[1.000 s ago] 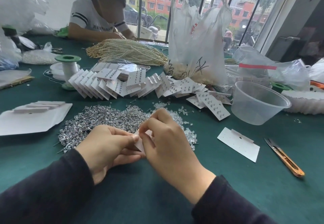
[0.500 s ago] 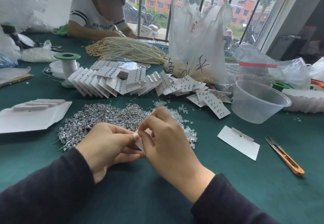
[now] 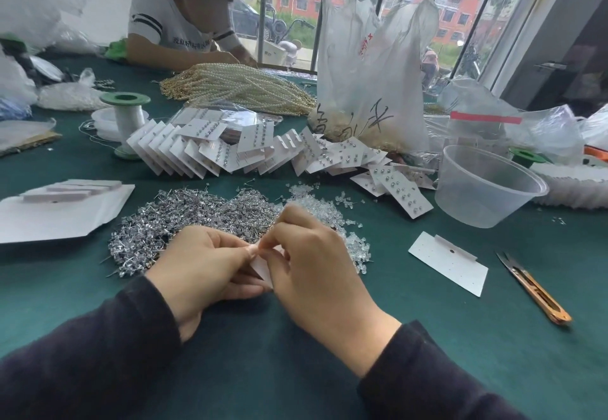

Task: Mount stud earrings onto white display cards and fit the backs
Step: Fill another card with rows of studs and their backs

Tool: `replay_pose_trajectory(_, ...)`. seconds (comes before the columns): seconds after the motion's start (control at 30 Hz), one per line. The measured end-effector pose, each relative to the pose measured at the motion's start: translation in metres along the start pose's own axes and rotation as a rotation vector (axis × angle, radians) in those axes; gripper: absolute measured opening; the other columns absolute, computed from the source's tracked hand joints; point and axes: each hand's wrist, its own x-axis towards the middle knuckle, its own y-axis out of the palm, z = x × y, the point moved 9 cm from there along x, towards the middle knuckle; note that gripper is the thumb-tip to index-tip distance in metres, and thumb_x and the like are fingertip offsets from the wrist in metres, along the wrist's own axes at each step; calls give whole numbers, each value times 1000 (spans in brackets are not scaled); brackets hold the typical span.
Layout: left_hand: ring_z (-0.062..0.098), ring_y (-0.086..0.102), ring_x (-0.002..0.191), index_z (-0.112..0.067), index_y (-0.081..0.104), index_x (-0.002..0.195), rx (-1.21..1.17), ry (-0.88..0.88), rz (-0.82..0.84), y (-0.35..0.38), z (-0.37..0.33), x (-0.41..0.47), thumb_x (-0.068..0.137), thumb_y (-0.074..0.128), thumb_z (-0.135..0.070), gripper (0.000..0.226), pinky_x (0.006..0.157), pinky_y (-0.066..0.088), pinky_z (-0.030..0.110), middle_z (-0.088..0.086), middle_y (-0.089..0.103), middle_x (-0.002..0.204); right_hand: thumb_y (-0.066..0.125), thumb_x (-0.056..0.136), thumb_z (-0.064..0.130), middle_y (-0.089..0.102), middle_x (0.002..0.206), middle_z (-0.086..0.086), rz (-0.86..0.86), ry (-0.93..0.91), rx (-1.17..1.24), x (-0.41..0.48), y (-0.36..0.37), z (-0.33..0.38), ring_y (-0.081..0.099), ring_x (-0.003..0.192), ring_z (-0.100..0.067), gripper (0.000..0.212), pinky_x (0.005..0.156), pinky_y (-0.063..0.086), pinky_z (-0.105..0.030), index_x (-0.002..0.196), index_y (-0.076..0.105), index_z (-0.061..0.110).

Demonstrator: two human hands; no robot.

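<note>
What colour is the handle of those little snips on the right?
Orange, with dark metal blades. The snips show best in the head view.

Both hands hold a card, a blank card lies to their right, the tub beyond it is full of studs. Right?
No: the head view shows the tub empty. The left hand and right hand do hold a card, blank card to their right.

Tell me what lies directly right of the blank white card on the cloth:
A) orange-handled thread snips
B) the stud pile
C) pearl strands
A: the orange-handled thread snips lie on the green cloth just right of the blank card, apart from it.
</note>
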Motion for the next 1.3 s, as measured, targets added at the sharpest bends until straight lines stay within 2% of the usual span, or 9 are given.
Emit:
replay_pose_trajectory(0.1,13,58,37,2,61,62,10,-3,21,2,-1,-1,87,52,2,26,37,48,17,11,61,46,66,79,7,49,75,5,7,18,29,0,1,-1,42,61,-9,8,59,30,-13,72,67,3)
replay_pose_trajectory(0.2,13,58,35,4,59,63,9,-9,31,2,-1,-2,88,50,4,27,36,47,17,11,60,45,66,78,8,52,75,1,14,18,12,1,2,-1,45,61,-11,9,59,31,-15,72,68,3)
replay_pose_trajectory(0.37,13,58,35,4,59,65,5,-21,38,3,-2,-3,88,49,5,25,36,49,18,12,61,45,66,77,11,48,73,8,17,29,50,0,2,-3,46,61,-9,9,60,33,-15,71,70,4)
replay_pose_trajectory(0.57,14,58,34,4,58,72,-11,-45,49,3,-3,-3,88,51,3,18,34,48,18,11,60,43,68,74,9,46,73,9,-61,61,7,-2,-6,-10,43,62,-4,5,59,33,-6,70,67,12)
replay_pose_trajectory(0.8,12,56,33,7,60,73,17,-29,45,3,-1,0,87,54,3,16,35,48,18,9,59,41,66,72,8,47,73,5,-71,47,-16,-3,-7,-5,47,59,-12,8,56,33,-16,66,63,10)
replay_pose_trajectory(1.07,12,55,31,4,58,63,15,-22,19,2,1,0,86,53,6,24,34,46,17,8,57,38,65,75,5,51,74,2,-9,31,-30,-1,-2,-2,46,60,-12,8,58,33,-15,67,64,7)
replay_pose_trajectory(1.3,12,54,32,5,59,64,14,-20,5,0,2,1,87,52,6,24,35,46,17,9,57,40,63,76,4,55,74,-1,6,4,-61,-3,0,0,51,59,-16,11,58,39,-23,66,63,6)
